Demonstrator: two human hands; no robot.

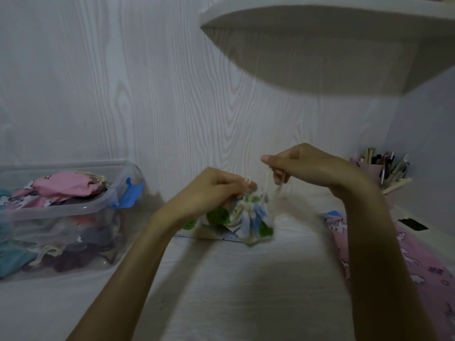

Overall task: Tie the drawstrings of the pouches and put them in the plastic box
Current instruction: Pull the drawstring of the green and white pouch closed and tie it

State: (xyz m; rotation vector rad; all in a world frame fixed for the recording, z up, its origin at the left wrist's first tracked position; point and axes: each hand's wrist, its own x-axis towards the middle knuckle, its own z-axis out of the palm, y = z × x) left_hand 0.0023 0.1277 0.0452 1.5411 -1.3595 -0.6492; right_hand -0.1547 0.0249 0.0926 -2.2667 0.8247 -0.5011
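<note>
Hands [211, 190] [298, 166] pulling pouch [246, 215] drawstrings [266, 183].

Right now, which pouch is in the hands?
The green and blue pouch; both hands pinch its drawstrings. The pink pouch lies in the box.

No readable text, label or number anywhere.

We look forward and down from a single head-worn, wide-angle camera, close over a white desk [234, 279] that fills the near frame. Both forearms reach in from the bottom edge toward the centre. The wood-grain wall [123, 82] stands just beyond, a shelf [320, 33] overhangs at upper right, and straight lines bow toward the edges.
</note>
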